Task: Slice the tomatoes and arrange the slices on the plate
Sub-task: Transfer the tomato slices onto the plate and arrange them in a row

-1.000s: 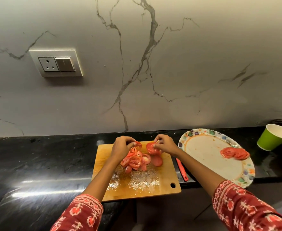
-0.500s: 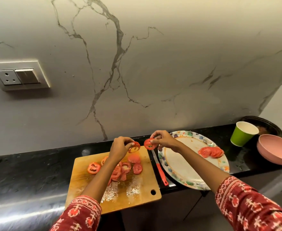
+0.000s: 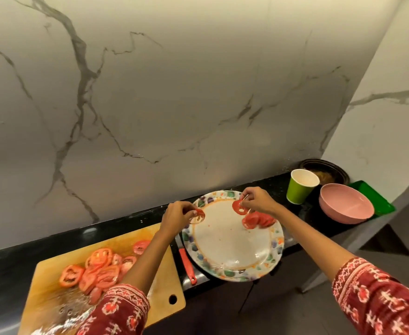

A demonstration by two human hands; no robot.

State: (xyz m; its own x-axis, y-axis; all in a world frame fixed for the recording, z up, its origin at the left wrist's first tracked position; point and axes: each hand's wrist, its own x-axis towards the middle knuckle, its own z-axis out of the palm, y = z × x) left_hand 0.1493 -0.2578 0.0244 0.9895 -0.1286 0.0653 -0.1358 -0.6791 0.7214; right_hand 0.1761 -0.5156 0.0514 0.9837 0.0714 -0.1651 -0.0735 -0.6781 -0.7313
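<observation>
Over the plate (image 3: 232,252), where half a second earlier they had hovered above the cutting board (image 3: 53,274), the left hand (image 3: 177,217) pinched one tomato slice (image 3: 200,213) and the right hand (image 3: 259,200) pinched another slice (image 3: 238,207), beside the laid slices (image 3: 259,220).

The cutting board (image 3: 161,281) was pale wood, wet and shiny at its near left corner. The tomato slices (image 3: 97,269) on it looked wet and glossy. The plate (image 3: 225,240) was smooth and shiny, like glazed china, with painted spots round its rim. The counter (image 3: 12,269) was black polished stone that shone. The wall (image 3: 174,93) was smooth grey-veined marble with a soft shine. The green cup (image 3: 300,187) looked like matt paper. The pink bowl (image 3: 346,204) was smooth and matt. The sleeves (image 3: 379,301) were printed red cloth.
</observation>
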